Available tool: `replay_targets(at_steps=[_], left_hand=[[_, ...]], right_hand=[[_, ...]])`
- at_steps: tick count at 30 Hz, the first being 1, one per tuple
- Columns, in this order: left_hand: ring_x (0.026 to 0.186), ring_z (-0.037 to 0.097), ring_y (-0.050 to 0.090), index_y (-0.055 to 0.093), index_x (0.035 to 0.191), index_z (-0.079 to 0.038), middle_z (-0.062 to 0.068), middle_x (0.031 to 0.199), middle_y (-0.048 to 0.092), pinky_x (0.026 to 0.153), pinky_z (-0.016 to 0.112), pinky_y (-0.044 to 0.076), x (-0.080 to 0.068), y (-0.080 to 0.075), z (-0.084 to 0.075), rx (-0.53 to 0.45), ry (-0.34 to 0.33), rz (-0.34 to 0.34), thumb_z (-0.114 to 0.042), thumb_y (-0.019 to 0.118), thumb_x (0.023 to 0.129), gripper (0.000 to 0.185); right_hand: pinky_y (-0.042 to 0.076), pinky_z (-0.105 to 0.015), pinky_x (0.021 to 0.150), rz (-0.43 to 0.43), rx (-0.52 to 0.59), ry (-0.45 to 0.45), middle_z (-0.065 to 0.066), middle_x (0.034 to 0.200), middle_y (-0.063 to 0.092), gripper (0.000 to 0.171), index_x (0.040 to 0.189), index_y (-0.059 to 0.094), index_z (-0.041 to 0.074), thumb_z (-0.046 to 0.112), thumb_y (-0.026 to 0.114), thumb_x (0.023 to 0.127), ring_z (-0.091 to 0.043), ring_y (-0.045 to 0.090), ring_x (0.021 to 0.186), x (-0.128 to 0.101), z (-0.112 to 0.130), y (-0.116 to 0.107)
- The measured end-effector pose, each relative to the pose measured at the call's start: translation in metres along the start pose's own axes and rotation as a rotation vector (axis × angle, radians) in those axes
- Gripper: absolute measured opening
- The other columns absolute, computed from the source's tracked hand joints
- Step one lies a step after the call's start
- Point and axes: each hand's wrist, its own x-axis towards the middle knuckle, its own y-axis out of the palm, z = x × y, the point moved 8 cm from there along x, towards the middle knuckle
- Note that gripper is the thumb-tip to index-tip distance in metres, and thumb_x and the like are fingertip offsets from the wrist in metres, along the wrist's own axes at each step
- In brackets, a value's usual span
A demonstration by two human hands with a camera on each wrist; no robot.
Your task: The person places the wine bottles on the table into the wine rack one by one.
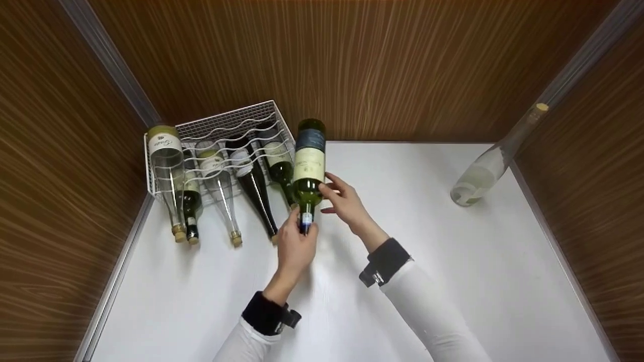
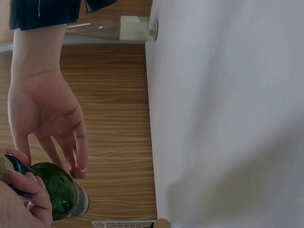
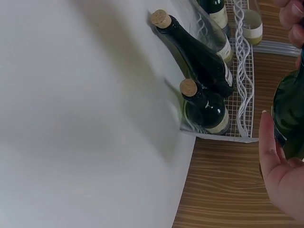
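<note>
My left hand grips a green wine bottle by its neck. The bottle is held above the table, its base pointing away and its cork end toward me; a cream and blue label faces up. Beside the bottle's shoulder is my right hand, thumb and fingers spread loosely along its side. In the left wrist view the fingers of the right hand hang relaxed next to the green glass. Just left of the held bottle stands a white wire wine rack with wavy bars.
Several corked bottles lie in the rack, necks toward me: a clear bottle on the upper bars, and below it another clear one, a dark bottle and green ones. A clear corked bottle stands upright at right. Wood-grain walls enclose the white table.
</note>
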Motion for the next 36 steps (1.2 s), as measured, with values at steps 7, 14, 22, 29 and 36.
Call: replay_targets(at_steps=[7,14,22,29,36], left_hand=[[0.071,0.025,0.06,0.058,0.128,0.007,0.018,0.094,0.068,0.064,0.041,0.049,0.016,-0.028,0.012,0.001,-0.025,-0.09,-0.007,0.069,0.085,0.047],[0.06,0.02,0.053,0.056,0.129,0.008,0.01,0.078,0.061,0.055,0.033,0.044,0.028,-0.057,0.026,-0.011,-0.082,-0.152,-0.01,0.068,0.086,0.048],[0.06,0.023,0.05,0.054,0.132,0.009,0.009,0.068,0.056,0.061,0.038,0.042,0.043,-0.095,0.044,0.067,-0.151,-0.248,-0.014,0.067,0.088,0.052],[0.084,0.039,0.06,0.052,0.134,0.011,0.023,0.084,0.065,0.084,0.048,0.045,0.058,-0.123,0.065,0.097,-0.226,-0.285,-0.016,0.065,0.089,0.054],[0.097,0.041,0.059,0.051,0.135,0.009,0.028,0.103,0.065,0.089,0.051,0.043,0.069,-0.143,0.086,0.135,-0.287,-0.297,-0.016,0.064,0.09,0.053]], right_hand=[[0.047,-0.048,0.096,0.095,-0.479,-0.172,-0.02,0.139,0.049,0.056,0.15,0.038,0.005,0.031,0.053,0.103,-0.034,0.054,0.119,-0.004,-0.001,0.013],[0.043,-0.05,0.099,0.154,-0.633,-0.12,-0.02,0.144,0.043,0.056,0.151,0.038,0.007,0.035,0.05,0.104,-0.038,0.05,0.123,-0.012,-0.031,0.007],[0.042,-0.051,0.1,0.172,-0.68,-0.071,-0.02,0.146,0.041,0.059,0.152,0.037,0.009,0.04,0.049,0.103,-0.037,0.049,0.124,-0.019,-0.045,-0.005],[0.04,-0.052,0.103,0.173,-0.74,-0.082,-0.022,0.148,0.038,0.06,0.153,0.035,0.01,0.041,0.048,0.103,-0.039,0.047,0.127,-0.027,-0.049,-0.015],[0.035,-0.053,0.107,0.186,-0.814,-0.127,-0.023,0.148,0.038,0.061,0.153,0.033,0.009,0.04,0.048,0.103,-0.039,0.042,0.132,-0.029,-0.048,-0.005]])
